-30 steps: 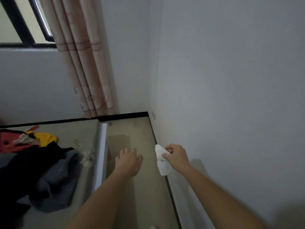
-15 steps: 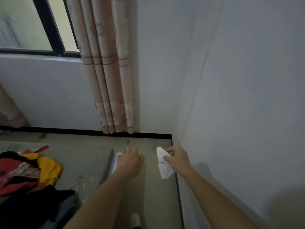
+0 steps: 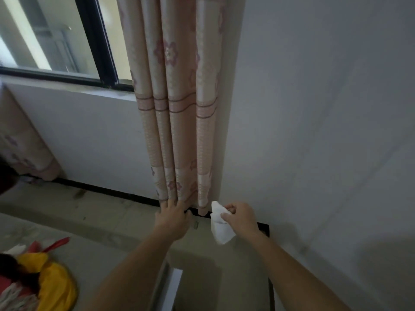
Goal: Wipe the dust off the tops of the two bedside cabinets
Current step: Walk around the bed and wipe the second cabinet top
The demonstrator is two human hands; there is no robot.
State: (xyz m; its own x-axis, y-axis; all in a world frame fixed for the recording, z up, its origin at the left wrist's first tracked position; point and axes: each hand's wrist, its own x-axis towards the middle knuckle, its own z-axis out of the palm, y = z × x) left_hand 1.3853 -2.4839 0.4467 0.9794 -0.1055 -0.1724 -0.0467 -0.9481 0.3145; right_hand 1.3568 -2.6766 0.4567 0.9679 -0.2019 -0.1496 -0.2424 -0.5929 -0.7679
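Observation:
My right hand (image 3: 241, 215) pinches a white cloth (image 3: 219, 228) that hangs down from its fingers, held in the air near the room's corner. My left hand (image 3: 174, 217) is stretched forward, palm down, fingers apart and holding nothing, its fingertips at the hem of the curtain (image 3: 179, 108). No bedside cabinet is recognisable in view. Below the hands lies a white edge (image 3: 174, 286) of a low surface, partly hidden by my left forearm.
A white wall (image 3: 325, 131) stands close on the right, with black skirting (image 3: 262, 226) along the floor (image 3: 101, 216). A window (image 3: 45, 37) is at the upper left. Yellow and red clothes (image 3: 42, 281) lie at the lower left.
The view has swung up and forward toward the window and curtain. Both hands stayed extended, the right still holding the cloth; the left now reaches the curtain hem.

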